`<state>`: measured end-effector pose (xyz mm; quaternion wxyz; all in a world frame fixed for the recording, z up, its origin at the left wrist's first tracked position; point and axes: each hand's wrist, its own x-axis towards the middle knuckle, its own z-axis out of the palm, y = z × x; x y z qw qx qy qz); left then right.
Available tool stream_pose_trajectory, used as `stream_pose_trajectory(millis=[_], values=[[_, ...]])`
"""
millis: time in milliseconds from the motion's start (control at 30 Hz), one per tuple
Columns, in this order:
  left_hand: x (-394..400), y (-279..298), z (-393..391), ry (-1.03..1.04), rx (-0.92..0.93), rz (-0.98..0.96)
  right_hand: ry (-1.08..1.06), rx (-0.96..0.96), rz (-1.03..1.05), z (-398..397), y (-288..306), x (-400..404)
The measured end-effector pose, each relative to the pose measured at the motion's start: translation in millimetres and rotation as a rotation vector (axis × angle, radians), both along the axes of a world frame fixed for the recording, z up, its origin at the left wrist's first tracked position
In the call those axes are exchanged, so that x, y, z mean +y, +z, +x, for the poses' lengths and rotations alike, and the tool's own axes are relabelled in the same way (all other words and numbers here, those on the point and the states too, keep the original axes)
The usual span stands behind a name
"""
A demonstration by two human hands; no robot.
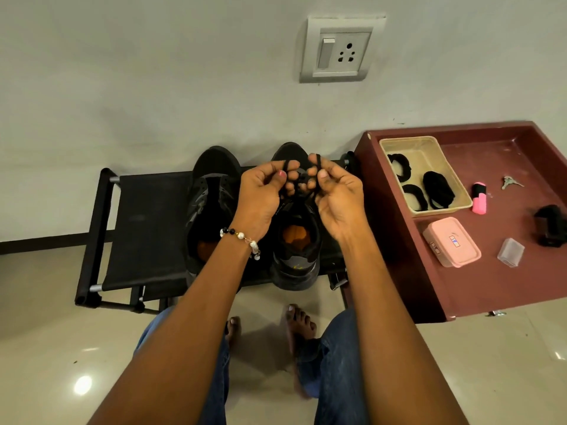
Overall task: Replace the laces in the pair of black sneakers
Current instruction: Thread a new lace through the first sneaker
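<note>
- Two black sneakers side by side on a low black rack [141, 228] against the wall, heels nearest the camera: left sneaker [211, 210] with its eyelet flaps spread, right sneaker [294, 250] under both hands.
- Left hand [264, 194], palm up, fingers curled, pinching a black lace [287, 167] between thumb and fingertips above the right sneaker's tongue area; beaded bracelet [242, 237] on that wrist.
- Right hand [334, 191], also palm up with curled fingers, pinching another stretch of the same lace, looped over a fingertip; both hands close together, nearly touching.
- Lower run of the lace down toward the eyelets, hidden by the fingers; cannot tell which eyelets.
- Maroon desk [399, 240] just right of the rack, carrying a beige basket [448, 210] with three black lace bundles [437, 188] inside.
- Beside the basket: pink marker [479, 200], keys [509, 182], pink lidded box [451, 242], small clear case [511, 252], a black object [550, 225] at the right edge.
- Bare feet and blue jeans on the tiled floor below.
</note>
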<state>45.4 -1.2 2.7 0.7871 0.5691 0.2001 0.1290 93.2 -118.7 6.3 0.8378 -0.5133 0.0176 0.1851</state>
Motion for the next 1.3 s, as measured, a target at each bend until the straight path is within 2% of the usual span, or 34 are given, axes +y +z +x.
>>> stream_pose_trajectory(millis=[100, 200, 433, 667, 800, 967, 1167, 1300], values=[[-1, -2, -1, 0.010, 0.008, 0.095, 0.010, -0.050, -0.092, -1, -2, -2], [-1, -4, 0, 0.070, 0.039, 0.067, -0.043, -0.050, -0.181, -1, -4, -2], [-5, -5, 1, 0.115, 0.085, 0.019, -0.116, 0.008, -0.171, -4, -8, 2], [-1, -11, 2, -0.029, 0.010, 0.099, -0.141, -0.014, -0.245, -6, -9, 6], [-3, -8, 1, -0.071, 0.012, 0.106, -0.103, -0.010, -0.204, -7, -5, 7], [3, -9, 3, 0.012, 0.103, -0.046, 0.086, -0.099, -0.185, -4, -6, 3], [4, -11, 2, -0.008, 0.066, -0.194, 0.289, -0.181, -0.194, -1, -6, -7], [2, -10, 2, 0.051, 0.101, -0.267, 0.261, -0.174, -0.185, -2, -5, -5]])
